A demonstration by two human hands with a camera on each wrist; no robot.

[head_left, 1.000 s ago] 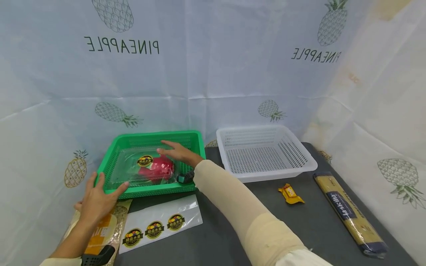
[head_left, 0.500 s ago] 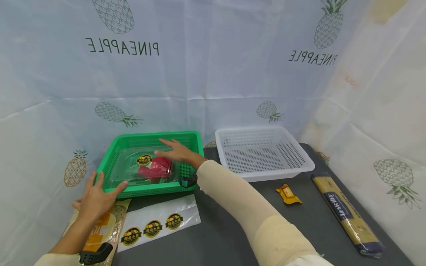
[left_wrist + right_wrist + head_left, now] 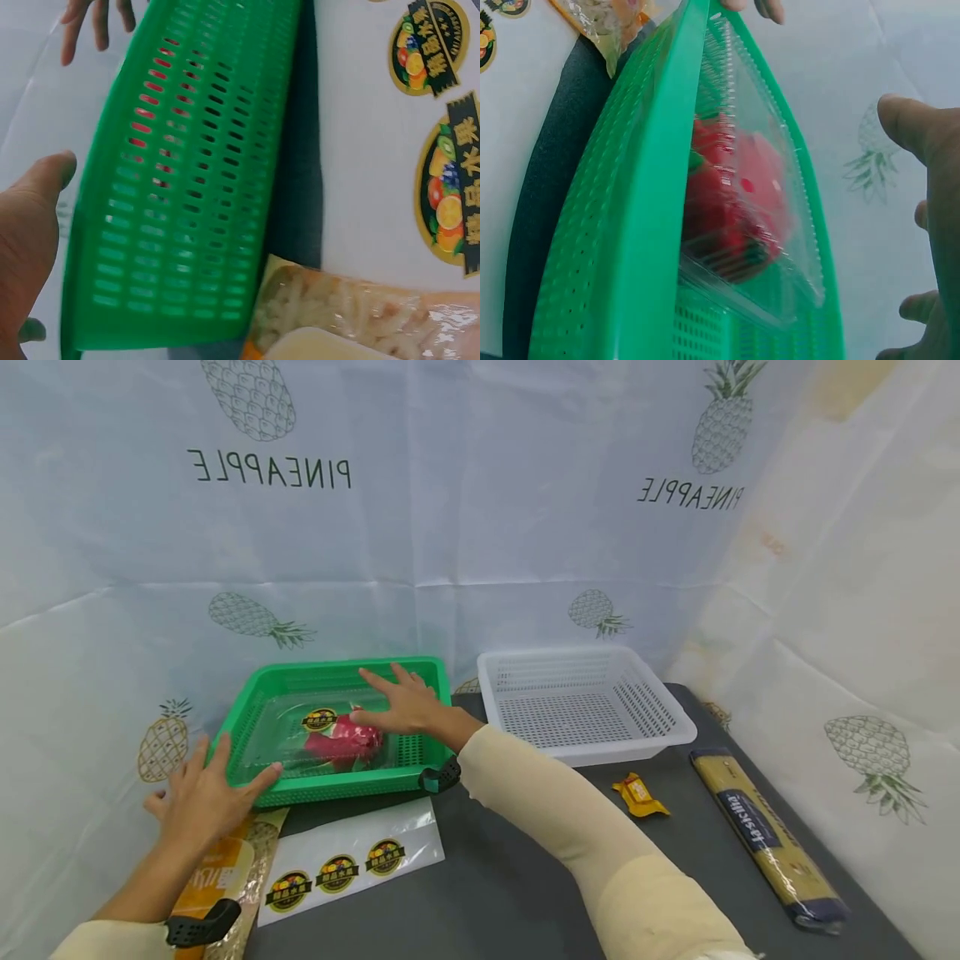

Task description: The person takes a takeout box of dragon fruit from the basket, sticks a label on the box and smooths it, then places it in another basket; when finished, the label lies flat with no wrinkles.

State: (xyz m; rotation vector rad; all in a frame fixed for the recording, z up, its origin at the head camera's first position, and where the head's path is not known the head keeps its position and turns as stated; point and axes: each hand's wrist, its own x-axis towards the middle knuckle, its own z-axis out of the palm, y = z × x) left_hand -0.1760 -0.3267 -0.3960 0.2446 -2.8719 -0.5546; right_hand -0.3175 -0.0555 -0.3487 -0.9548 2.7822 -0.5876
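Two hands, both flat and spread: right hand [image 3: 401,706] over the clear fruit box [image 3: 330,739] sitting in the green basket [image 3: 341,787], left hand [image 3: 202,789] at its corner. White basket [image 3: 581,714] has nothing in it; snack [image 3: 637,795] and pasta [image 3: 765,835] lie loose.

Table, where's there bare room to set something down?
The white basket is empty. Bare table lies between the sticker sheet and the yellow snack. Crowded: the green basket, with the clear box and right hand, and the near-left corner by the left hand.
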